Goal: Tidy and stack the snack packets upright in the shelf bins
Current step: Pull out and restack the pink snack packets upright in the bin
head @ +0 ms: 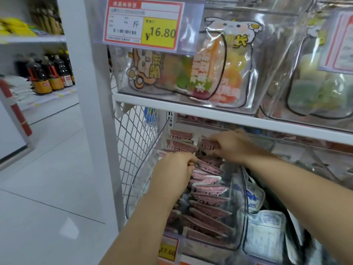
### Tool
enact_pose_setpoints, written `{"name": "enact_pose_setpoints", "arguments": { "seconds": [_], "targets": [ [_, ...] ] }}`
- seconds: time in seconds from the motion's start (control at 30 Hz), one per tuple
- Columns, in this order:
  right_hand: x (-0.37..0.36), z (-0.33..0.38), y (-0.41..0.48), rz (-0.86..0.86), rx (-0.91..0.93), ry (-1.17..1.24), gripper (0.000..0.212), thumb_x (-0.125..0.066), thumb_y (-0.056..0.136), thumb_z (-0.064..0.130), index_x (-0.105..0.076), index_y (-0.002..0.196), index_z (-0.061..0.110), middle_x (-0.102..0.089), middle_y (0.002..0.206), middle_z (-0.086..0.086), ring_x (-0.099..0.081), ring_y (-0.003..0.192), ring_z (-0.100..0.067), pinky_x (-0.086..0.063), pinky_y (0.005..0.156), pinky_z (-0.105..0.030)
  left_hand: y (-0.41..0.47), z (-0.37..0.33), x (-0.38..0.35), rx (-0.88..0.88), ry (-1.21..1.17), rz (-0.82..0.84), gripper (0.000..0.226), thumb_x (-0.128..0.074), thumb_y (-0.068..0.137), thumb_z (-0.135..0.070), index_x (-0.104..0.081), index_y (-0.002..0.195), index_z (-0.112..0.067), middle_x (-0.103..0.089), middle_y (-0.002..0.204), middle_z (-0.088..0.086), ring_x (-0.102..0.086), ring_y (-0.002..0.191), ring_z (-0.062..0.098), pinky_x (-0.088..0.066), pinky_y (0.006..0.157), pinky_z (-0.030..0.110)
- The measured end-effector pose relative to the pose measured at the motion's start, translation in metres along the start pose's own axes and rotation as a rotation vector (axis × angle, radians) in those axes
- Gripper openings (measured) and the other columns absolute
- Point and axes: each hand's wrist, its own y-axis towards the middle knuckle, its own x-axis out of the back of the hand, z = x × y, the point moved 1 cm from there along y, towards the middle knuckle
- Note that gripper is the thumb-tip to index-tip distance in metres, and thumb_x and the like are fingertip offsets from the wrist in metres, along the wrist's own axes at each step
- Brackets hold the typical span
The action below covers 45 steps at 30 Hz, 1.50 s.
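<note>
Both hands are down in the clear bin (139, 188) on the lower shelf. The left hand (176, 165) is curled around the tops of some pink snack packets (208, 199) midway along. The right hand (228, 145) pinches one packet near the back. The packets stand in a leaning row, front to back. White packets (263, 232) fill the next bin.

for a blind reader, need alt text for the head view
The left hand and right hand reach into a clear shelf bin of pink snack packets, the left gripping some, the right pinching one farther back.
</note>
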Motion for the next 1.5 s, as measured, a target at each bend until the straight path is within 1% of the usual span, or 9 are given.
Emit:
{"name": "enact_pose_setpoints", "arguments": {
  "seconds": [0.1, 0.37, 0.5, 0.6, 0.8, 1.03, 1.27, 1.37, 1.5],
  "targets": [
    [0.009, 0.004, -0.015, -0.150, -0.026, 0.092, 0.031, -0.064, 0.085, 0.034, -0.060, 0.116, 0.028, -0.059, 0.123, 0.009, -0.051, 0.115, -0.014, -0.031, 0.097, -0.029, -0.001, 0.004, 0.003, -0.089, 0.083, 0.028, 0.027, -0.057, 0.091, -0.026, -0.064, 0.114, -0.037, -0.064, 0.115, -0.013, -0.051, 0.103, 0.009, -0.034, 0.080, 0.019],
    [0.006, -0.009, -0.023, -0.059, -0.065, 0.111, 0.011, -0.064, 0.085, 0.027, -0.073, 0.092, 0.029, -0.065, 0.105, 0.011, -0.055, 0.107, -0.012, -0.032, 0.101, -0.032, 0.039, -0.015, -0.005, -0.372, 0.390, 0.175, 0.028, -0.055, 0.091, -0.029, -0.062, 0.117, -0.036, -0.062, 0.121, -0.009, -0.054, 0.113, 0.016, -0.039, 0.101, 0.037],
    [0.003, -0.015, -0.025, -0.070, -0.116, 0.098, 0.023, -0.051, 0.092, 0.027, -0.072, 0.098, 0.021, -0.060, 0.122, 0.001, -0.054, 0.113, -0.020, -0.036, 0.094, -0.030, 0.064, -0.013, -0.022, -0.363, 0.490, 0.297, 0.031, -0.058, 0.089, -0.019, -0.064, 0.116, -0.033, -0.062, 0.121, -0.002, -0.056, 0.111, 0.025, -0.042, 0.100, 0.039],
    [-0.003, -0.022, -0.023, -0.014, -0.110, 0.138, 0.033, -0.043, 0.093, 0.029, -0.066, 0.113, 0.017, -0.043, 0.143, 0.001, -0.039, 0.129, -0.021, -0.027, 0.107, -0.036, 0.070, -0.015, -0.031, -0.317, 0.520, 0.354, 0.025, -0.054, 0.089, -0.013, -0.067, 0.108, -0.024, -0.067, 0.106, 0.000, -0.062, 0.094, 0.025, -0.048, 0.086, 0.031],
    [-0.005, -0.026, -0.027, -0.007, -0.076, 0.215, 0.038, -0.036, 0.096, 0.023, -0.055, 0.129, 0.017, -0.029, 0.152, 0.003, -0.024, 0.138, -0.020, -0.015, 0.114, -0.038, 0.072, -0.016, -0.030, -0.142, 0.258, 0.260, 0.026, -0.043, 0.099, -0.021, -0.064, 0.114, -0.020, -0.067, 0.107, 0.005, -0.062, 0.096, 0.028, -0.049, 0.084, 0.034],
    [-0.005, -0.027, -0.022, -0.013, 0.013, 0.199, 0.038, -0.035, 0.095, 0.018, -0.062, 0.122, 0.023, -0.042, 0.144, 0.009, -0.027, 0.136, -0.015, -0.013, 0.114, -0.035, 0.069, -0.018, -0.031, -0.099, 0.117, 0.132, 0.028, -0.039, 0.100, -0.015, -0.063, 0.114, -0.014, -0.064, 0.116, 0.004, -0.059, 0.102, 0.024, -0.046, 0.088, 0.032],
    [-0.003, -0.029, -0.012, 0.290, 0.010, 0.028, 0.049, -0.031, 0.095, 0.053, -0.062, 0.121, 0.024, -0.045, 0.143, 0.006, -0.010, 0.142, -0.022, -0.008, 0.112, -0.044, 0.058, -0.015, -0.034, -0.146, 0.226, 0.031, 0.025, -0.052, 0.093, -0.029, -0.054, 0.116, -0.021, -0.047, 0.115, -0.001, -0.058, 0.098, 0.023, -0.052, 0.078, 0.036],
    [-0.001, -0.024, -0.017, 0.123, -0.010, 0.207, 0.033, -0.048, 0.093, 0.041, -0.062, 0.118, 0.026, -0.052, 0.135, 0.003, -0.029, 0.136, -0.020, -0.023, 0.106, -0.037, 0.057, -0.021, -0.013, -0.096, -0.054, 0.073, 0.014, -0.060, 0.088, -0.022, -0.054, 0.101, -0.022, -0.049, 0.104, -0.005, -0.059, 0.090, 0.015, -0.051, 0.082, 0.032],
    [0.002, -0.015, -0.041, -0.175, -0.038, 0.302, 0.022, -0.059, 0.088, 0.026, -0.067, 0.107, 0.033, -0.062, 0.120, 0.014, -0.054, 0.113, -0.010, -0.029, 0.110, -0.033, 0.039, -0.014, 0.012, -0.225, 0.027, 0.323, 0.009, -0.062, 0.088, -0.025, -0.065, 0.097, -0.024, -0.064, 0.097, -0.009, -0.058, 0.087, 0.006, -0.046, 0.081, 0.020]
  ]
}}
